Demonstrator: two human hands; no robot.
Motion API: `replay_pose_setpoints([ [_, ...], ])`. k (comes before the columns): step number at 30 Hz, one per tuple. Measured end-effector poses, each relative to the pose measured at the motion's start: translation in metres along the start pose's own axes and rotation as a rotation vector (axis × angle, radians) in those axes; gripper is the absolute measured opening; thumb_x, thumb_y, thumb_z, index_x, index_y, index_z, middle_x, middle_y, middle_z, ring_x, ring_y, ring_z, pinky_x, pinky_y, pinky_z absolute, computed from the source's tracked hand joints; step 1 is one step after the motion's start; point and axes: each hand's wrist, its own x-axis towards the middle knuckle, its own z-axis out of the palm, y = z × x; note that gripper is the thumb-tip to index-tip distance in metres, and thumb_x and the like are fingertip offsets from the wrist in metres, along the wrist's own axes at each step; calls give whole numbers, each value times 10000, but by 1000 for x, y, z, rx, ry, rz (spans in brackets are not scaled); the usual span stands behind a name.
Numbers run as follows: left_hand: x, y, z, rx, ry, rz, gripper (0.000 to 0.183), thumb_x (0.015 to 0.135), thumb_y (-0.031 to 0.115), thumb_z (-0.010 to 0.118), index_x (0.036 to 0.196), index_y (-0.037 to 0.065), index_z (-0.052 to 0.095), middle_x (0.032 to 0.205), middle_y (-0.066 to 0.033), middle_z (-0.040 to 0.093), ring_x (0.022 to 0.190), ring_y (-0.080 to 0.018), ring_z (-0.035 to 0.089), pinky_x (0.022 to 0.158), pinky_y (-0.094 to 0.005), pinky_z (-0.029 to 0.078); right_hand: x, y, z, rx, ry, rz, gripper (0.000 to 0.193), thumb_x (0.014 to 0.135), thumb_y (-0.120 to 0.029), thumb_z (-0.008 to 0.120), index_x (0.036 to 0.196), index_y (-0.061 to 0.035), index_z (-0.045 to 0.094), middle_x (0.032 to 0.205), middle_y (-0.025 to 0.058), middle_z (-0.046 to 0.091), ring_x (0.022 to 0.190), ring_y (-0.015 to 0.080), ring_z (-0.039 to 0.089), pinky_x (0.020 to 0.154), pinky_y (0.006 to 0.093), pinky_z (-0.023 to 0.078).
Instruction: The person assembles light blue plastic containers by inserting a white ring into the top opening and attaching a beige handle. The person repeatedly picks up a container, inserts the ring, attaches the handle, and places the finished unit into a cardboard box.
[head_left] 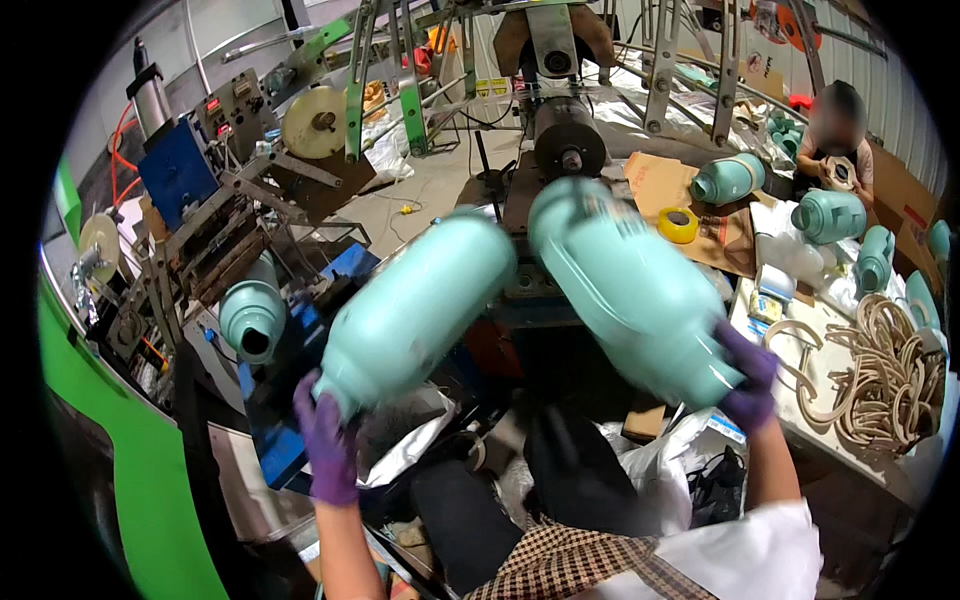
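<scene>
My left hand (327, 440), in a purple glove, grips the lower end of a large mint-green plastic flask body (420, 305) that tilts up to the right. My right hand (748, 378), also purple-gloved, holds the bottom of a second mint-green flask body (625, 285) that leans up to the left. The two bodies are held up in front of me, their upper ends close together but apart. Both look slightly blurred. A third mint-green body (252, 315) sits on the machine at the left, its open end facing me.
A metal machine (215, 240) with a blue box and rollers stands at the left. Ahead are a dark roller (568, 135), cardboard (690, 205) and a yellow tape roll (677, 225). Several more green bodies (830, 215) and cream rubber rings (885, 370) lie at the right, where another person (838, 150) sits.
</scene>
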Motion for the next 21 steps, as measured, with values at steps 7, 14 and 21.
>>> replay_pose_setpoints([
  [7, 73, 78, 292, -107, -3, 429, 588, 756, 191, 764, 1221, 35, 441, 1181, -159, 362, 1115, -319, 416, 979, -426, 381, -129, -20, -129, 445, 102, 677, 248, 656, -63, 825, 870, 28, 739, 828, 129, 740, 707, 180, 690, 655, 292, 538],
  [14, 179, 151, 412, 20, -98, 332, 703, 643, 169, 836, 1211, 120, 426, 1228, -246, 375, 1172, -455, 412, 975, -506, 413, -92, -41, -117, 824, -50, 760, 348, 581, -24, 759, 915, 73, 762, 789, 174, 747, 659, 201, 709, 665, 294, 549],
  [21, 208, 150, 443, 247, -255, 586, 727, 681, 488, 830, 1218, 85, 553, 1179, -244, 574, 1100, -433, 567, 942, -514, 476, -44, -6, -110, 838, -486, 628, 539, 578, -110, 752, 1097, 39, 745, 1128, 183, 731, 1005, 251, 707, 919, 332, 536],
])
